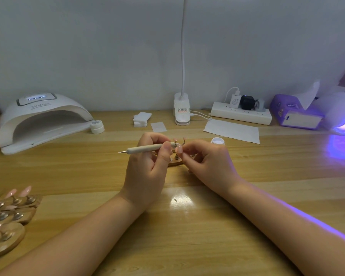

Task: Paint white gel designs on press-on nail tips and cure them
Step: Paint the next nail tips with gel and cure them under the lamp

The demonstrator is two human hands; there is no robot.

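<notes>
My left hand grips a beige dotting pen that lies level, its metal tip pointing left. My right hand pinches a pink nail tip on its small stand post, right beside the pen's other end. Under both hands sits a wooden nail-tip holder with more pink tips standing behind. An open jar of white gel stands just behind my right hand. A white curing lamp sits at the far left, and a second lamp glows purple at the far right.
Several wooden holders with pink nail tips lie at the near left edge. A closed white jar, a stack of wipes, a clip lamp base, a paper sheet, a power strip and a purple tissue box line the back.
</notes>
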